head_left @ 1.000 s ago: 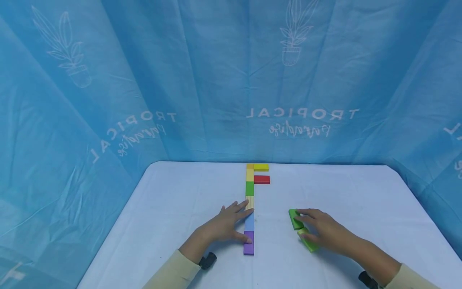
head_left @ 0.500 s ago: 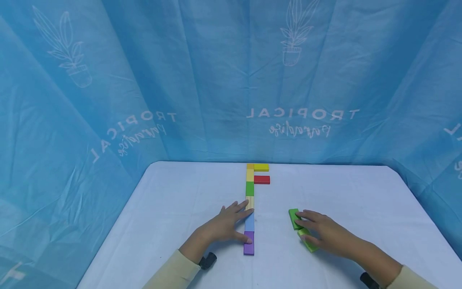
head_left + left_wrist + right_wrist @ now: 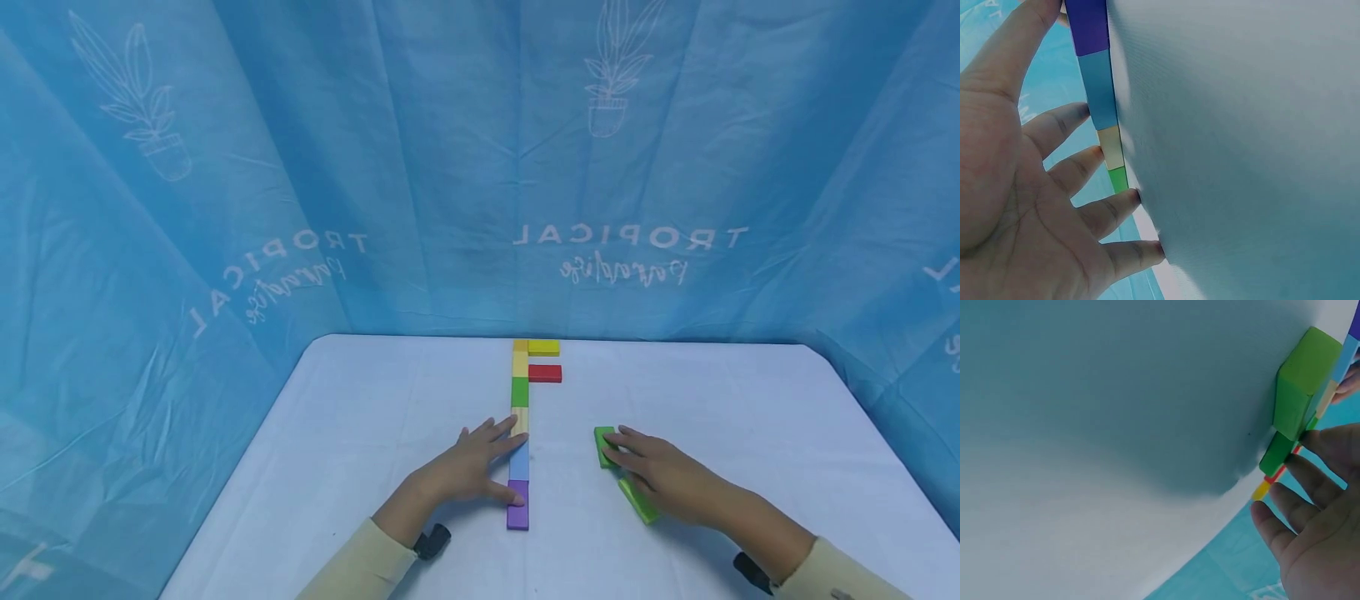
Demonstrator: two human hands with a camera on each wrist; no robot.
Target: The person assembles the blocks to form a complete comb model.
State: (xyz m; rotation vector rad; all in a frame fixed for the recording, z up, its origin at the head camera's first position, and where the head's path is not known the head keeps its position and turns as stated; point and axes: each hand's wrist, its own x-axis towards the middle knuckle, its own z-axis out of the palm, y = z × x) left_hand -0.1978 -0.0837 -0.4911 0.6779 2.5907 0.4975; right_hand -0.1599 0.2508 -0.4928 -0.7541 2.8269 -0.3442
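Observation:
A straight row of coloured blocks runs away from me on the table. From near to far come a purple block [image 3: 517, 520], a blue block [image 3: 519, 465], a cream block [image 3: 522, 412] and a green block [image 3: 520, 392]. Spread over the near part of this row is my left hand [image 3: 467, 468], thumb on the purple block and two fingertips around the cream and blue ones. Off to the right, my right hand [image 3: 671, 479] touches a loose green block [image 3: 602, 448] with extended fingertips. Its thumb is beside a light green block [image 3: 637, 502], which lies slanted nearer me.
Beyond the green block, the row continues with a pale yellow block [image 3: 520, 364] and an orange block [image 3: 521, 345]. A yellow block [image 3: 544, 347] and a red block [image 3: 545, 373] stick out rightward from it. Blue curtain [image 3: 442, 275] surrounds the white table [image 3: 360, 400].
My right hand has shifted slightly left and away from me, sliding the loose green block with it; a gap has opened to the light green block. The left hand has stayed put.

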